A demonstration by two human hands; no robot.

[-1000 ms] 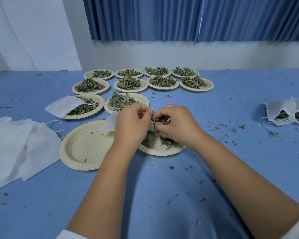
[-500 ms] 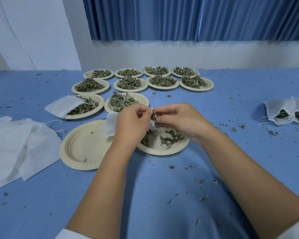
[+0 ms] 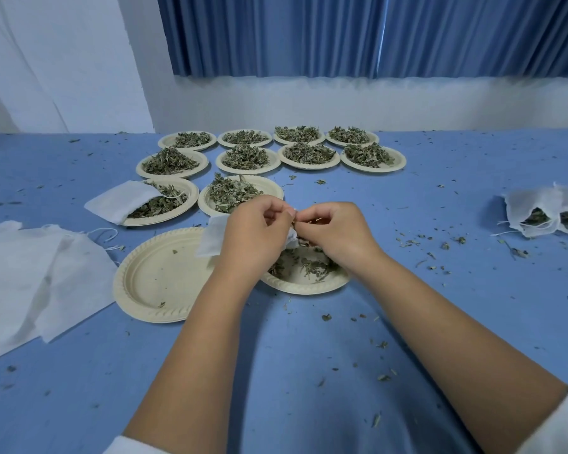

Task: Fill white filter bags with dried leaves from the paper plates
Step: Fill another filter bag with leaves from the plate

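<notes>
Our left hand [image 3: 254, 232] pinches the bag [image 3: 212, 239] open with curled fingers above the plate [image 3: 304, 287]. We judge that any leaves [image 3: 311, 221] slipping from our right hand's [image 3: 336, 232] pinch land back on it.

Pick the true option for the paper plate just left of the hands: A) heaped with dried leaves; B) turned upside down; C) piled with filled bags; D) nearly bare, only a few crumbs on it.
D: the plate beside the left hand sits right way up, its base bare except for a few leaf crumbs.
</notes>
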